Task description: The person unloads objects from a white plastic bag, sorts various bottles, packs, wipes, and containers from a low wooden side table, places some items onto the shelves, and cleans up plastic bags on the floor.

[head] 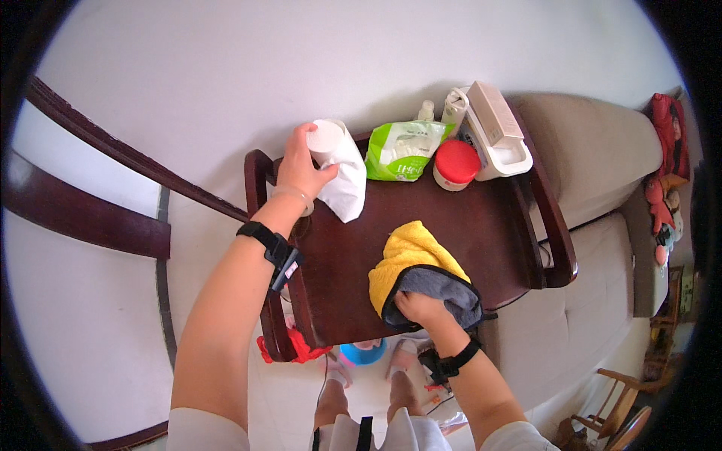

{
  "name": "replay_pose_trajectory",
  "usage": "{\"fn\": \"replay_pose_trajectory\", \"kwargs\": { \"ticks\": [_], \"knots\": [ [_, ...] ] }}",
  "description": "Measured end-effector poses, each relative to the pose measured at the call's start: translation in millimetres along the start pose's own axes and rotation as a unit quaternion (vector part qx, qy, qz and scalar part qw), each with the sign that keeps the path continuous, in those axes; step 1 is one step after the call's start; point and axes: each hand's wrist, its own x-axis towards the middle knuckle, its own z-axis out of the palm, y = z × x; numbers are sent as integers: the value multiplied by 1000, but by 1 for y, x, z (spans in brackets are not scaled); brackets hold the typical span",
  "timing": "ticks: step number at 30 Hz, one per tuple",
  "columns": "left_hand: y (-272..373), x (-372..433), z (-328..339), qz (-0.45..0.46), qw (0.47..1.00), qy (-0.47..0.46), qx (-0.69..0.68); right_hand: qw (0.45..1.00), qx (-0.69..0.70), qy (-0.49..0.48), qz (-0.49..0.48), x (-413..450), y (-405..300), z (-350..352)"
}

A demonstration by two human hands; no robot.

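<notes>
My left hand [303, 164] grips a white soft bag with a white roll [325, 138] in its top, at the back left of a dark wooden table [350, 248] with raised side rails. A yellow and grey cloth [414, 251] with black edging is in my right hand [418, 307], near the table's front edge. The cloth lies over part of that hand and hides some fingers. Right of the roll stands a green and white plastic pack [403, 152], and beside it a round jar with a red lid [457, 162].
A white plastic tray [507, 167] holding a beige box [495, 113] stands at the back right, beside a white bottle [454, 107] and a small clear bottle [427, 111]. A beige sofa [586, 135] is to the right. Under the table's front are a blue basin [362, 353] and red cloth [302, 346].
</notes>
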Motion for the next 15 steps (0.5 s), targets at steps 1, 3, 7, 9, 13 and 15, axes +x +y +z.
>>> {"fn": "replay_pose_trajectory", "kwargs": {
  "ticks": [1,3,7,9,13,15],
  "knots": [
    [-4,1,-1,13,1000,-1,8,1000,3,-5,1,1,-3,-1],
    [-12,5,-9,37,999,-35,-2,995,-33,-66,60,5,-13,-2],
    [12,-15,-29,3,1000,-19,4,997,-30,-55,42,-16,-10,5],
    [22,-31,-46,7,1000,-2,16,989,-134,-69,-6,-2,-45,-20],
    [15,-97,-77,-5,989,-22,148,983,7,-69,-172,22,-89,1],
    [-8,-134,-81,-50,985,-83,145,983,-1,-86,-161,24,-88,-14]
  ]
}}
